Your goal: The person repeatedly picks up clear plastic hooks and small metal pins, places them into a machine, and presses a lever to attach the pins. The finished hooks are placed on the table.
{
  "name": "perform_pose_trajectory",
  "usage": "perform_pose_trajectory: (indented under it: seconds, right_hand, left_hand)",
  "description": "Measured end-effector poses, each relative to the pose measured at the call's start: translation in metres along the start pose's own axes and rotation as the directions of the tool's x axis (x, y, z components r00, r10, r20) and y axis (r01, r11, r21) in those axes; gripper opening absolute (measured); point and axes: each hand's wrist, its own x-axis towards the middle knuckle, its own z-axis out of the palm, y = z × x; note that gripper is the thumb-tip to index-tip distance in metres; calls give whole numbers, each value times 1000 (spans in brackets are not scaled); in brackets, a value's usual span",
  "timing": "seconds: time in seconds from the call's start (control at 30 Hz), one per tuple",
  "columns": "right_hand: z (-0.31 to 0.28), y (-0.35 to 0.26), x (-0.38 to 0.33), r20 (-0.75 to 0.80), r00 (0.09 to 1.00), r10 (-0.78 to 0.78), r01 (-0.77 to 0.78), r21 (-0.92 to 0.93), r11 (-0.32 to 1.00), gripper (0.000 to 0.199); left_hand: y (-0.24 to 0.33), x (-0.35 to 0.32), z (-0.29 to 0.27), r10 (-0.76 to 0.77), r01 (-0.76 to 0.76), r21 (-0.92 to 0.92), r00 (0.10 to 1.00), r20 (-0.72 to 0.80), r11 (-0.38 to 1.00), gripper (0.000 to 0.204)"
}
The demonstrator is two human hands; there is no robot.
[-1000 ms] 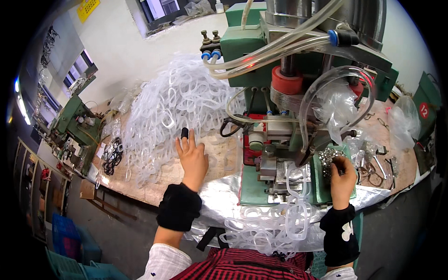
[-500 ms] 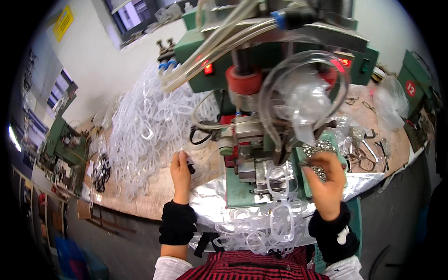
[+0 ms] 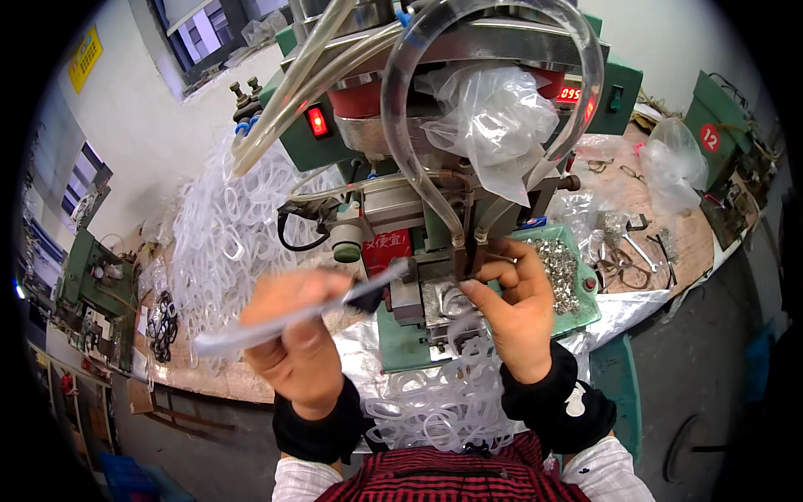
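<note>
My left hand [image 3: 303, 356] is closed around a slim tool [image 3: 242, 336] with a pale shaft and a black part, smeared by motion; its kind is unclear. The tool's tip points toward the metal fixture [image 3: 408, 299] of a green bench machine. At that fixture, under the machine's head, my right hand [image 3: 520, 314] has thumb and fingers pinched together. Whatever they pinch is too small or hidden. A clear plastic eyeglass frame [image 3: 465, 336] lies at the fixture beside my right fingertips. More clear eyeglass frames [image 3: 431, 414] are heaped just in front of me.
A large pile of clear frames [image 3: 230, 217] covers the bench's left. Right of the fixture stands a green tray [image 3: 595, 311] of small metal parts. Beyond it lie a wrench [image 3: 640, 253] and plastic bags. Clear hoses [image 3: 393, 92] and a plastic bag [image 3: 493, 125] hang from the machine.
My right hand has moved from the parts tray left to the fixture. The left hand has risen toward the fixture with the slim tool, now swung across. The view has shifted.
</note>
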Motion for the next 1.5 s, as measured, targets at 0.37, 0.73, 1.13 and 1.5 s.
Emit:
perform_pose_trajectory:
  seconds: [0.37,0.73,1.13,1.5]
  right_hand:
    - [-81,19,6,154,947,-280,258,-886,386,26]
    - [-100,54,37,138,912,-385,215,-963,164,13]
    - [-115,51,18,228,874,-429,308,-943,127,9]
    - [-119,51,3,-108,937,-331,99,-829,550,11]
  left_hand:
    - [-9,-35,33,274,-315,4,832,482,949,23]
    - [-18,-55,41,256,-358,78,788,560,931,30]
    - [-2,-51,-109,-32,112,859,993,-111,500,17]
    - [-93,-124,-127,-819,362,908,572,-39,209,16]
